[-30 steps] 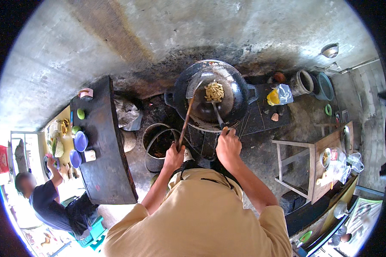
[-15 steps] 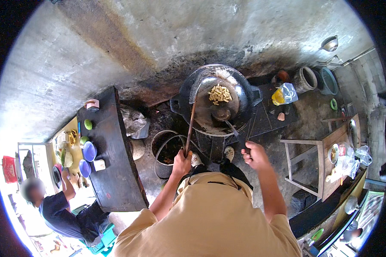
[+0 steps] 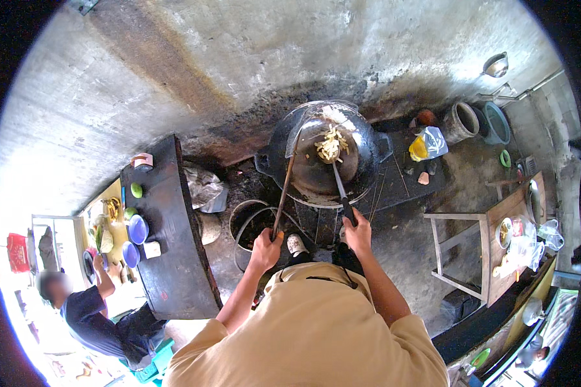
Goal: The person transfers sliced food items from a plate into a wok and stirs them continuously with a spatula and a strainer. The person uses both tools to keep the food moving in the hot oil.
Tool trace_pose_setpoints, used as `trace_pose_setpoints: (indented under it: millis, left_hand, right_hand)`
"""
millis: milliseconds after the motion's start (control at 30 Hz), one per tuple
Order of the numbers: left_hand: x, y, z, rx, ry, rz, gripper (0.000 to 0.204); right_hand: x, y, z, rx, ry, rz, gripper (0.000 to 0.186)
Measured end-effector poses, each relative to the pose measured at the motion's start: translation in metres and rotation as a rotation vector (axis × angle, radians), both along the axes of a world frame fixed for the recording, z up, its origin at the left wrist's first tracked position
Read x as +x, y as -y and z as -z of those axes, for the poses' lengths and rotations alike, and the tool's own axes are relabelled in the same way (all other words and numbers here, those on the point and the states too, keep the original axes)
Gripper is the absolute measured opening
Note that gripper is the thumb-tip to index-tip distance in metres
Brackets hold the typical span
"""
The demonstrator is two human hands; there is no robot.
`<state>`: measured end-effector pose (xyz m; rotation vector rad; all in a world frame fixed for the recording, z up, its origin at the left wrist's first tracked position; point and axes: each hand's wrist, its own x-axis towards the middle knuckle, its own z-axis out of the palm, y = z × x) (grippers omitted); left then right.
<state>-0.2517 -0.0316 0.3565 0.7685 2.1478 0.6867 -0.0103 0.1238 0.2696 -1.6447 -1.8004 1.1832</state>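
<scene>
A large dark wok (image 3: 368,166) stands in front of me with pale, stick-shaped pieces of food (image 3: 331,143) in its middle. My right hand (image 3: 357,233) is closed round the black handle of a metal ladle (image 3: 339,184). Its bowl lies among the food pieces, which largely cover it. In my left hand (image 3: 266,249) I grip the lower end of a long brown stick handle (image 3: 285,188). That handle slants up over the wok's left side to what looks like a wire-mesh strainer (image 3: 297,134), partly hard to make out.
A metal bucket (image 3: 241,213) sits by my feet, left of the wok. Further left is a dark table (image 3: 174,238) with purple bowls (image 3: 137,229); a seated person (image 3: 103,329) works beyond it. Rightward are a yellow-and-clear plastic bag (image 3: 427,145), buckets (image 3: 459,122) and a wooden table (image 3: 497,219).
The ladle has moved up and left into the food, which is now gathered about its bowl. My right hand has moved left. My left hand has shifted slightly left.
</scene>
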Motion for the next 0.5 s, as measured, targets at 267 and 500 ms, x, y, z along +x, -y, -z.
trace_pose_setpoints:
  millis: [267,500]
  left_hand:
    - [0.003,-0.006,0.004,0.043,-0.117,0.013,0.039]
    - [0.009,-0.026,0.04,-0.014,-0.157,0.032,0.043]
  right_hand:
    - [0.048,0.013,-0.052,0.17,0.352,-0.059,0.051]
    - [0.05,-0.017,-0.096,-0.681,-0.375,0.326,0.014]
